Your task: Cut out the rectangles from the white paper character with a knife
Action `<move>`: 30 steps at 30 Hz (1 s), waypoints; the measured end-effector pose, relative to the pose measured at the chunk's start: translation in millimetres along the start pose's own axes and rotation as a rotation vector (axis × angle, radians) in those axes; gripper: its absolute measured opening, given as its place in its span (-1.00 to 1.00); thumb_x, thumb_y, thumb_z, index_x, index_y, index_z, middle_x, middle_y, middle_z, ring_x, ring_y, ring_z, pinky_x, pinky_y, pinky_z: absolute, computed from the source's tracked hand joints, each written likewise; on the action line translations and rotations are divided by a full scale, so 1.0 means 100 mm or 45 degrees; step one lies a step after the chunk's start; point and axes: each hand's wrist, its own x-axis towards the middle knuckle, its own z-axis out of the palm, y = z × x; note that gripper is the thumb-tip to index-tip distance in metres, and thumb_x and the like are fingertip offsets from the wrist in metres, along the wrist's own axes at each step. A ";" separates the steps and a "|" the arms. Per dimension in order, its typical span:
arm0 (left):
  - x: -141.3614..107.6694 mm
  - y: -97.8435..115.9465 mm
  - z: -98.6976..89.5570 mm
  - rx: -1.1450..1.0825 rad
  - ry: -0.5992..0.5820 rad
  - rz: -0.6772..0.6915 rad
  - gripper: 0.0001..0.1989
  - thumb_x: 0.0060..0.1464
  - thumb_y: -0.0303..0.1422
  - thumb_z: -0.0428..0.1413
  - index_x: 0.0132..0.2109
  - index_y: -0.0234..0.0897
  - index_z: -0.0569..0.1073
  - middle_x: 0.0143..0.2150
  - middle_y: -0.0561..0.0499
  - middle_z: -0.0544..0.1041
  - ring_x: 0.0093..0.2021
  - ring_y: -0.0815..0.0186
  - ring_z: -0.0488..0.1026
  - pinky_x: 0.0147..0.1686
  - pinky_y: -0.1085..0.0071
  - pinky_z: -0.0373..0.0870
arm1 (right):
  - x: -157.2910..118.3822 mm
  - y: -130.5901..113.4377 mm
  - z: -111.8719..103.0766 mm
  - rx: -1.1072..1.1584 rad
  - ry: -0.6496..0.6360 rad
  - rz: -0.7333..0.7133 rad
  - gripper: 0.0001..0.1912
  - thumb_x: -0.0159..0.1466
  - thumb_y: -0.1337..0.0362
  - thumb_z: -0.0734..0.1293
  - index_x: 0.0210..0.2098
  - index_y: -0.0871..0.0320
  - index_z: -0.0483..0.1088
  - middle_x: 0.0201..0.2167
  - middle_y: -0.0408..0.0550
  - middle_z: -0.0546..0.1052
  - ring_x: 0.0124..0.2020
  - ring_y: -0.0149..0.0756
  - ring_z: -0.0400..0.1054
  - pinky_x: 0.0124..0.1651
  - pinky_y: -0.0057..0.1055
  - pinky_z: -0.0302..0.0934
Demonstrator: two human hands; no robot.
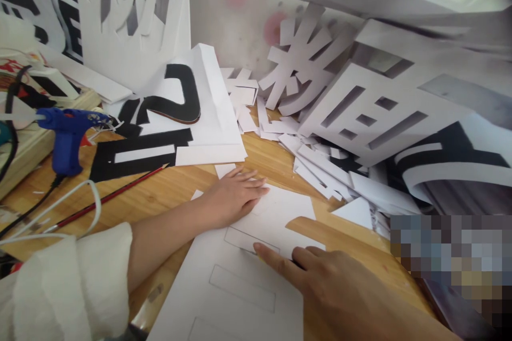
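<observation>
Nearest, a white sheet (288, 298) lies on the wooden tabletop (160, 200), running from the bottom edge of the view up beneath both hands, with pencilled rectangles on it. The right hand (326, 272) is over its right side, index finger stretched out to the uppermost rectangle and the other fingers curled in; whether its grip closes on anything, I cannot tell. Farther up the sheet, the left hand (234, 200) lies palm down, its grip open and empty, fingers extended towards the right.

To the left of the left forearm, a red-and-black pencil (116, 195) lies at a slant, with a blue glue gun (68, 136) beyond it. Behind the left hand are a flat black cut-out (104, 160) and a curved black piece (192, 97) on white board. White offcuts (320, 170) are heaped to the right. Farther back, large white cut-out characters (360, 101) lean near the stained wall (224, 21).
</observation>
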 end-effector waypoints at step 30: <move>0.00 0.01 -0.04 -0.011 -0.041 -0.023 -0.68 0.23 -0.40 -0.10 0.08 -0.21 0.37 0.18 0.03 0.33 0.23 0.20 0.16 0.20 0.14 0.00 | -0.14 0.08 0.00 -0.050 0.012 -0.033 -0.01 -0.12 0.44 0.24 0.29 0.15 -0.16 -0.55 -0.18 0.36 -0.63 -0.35 0.21 -0.60 -0.35 -0.28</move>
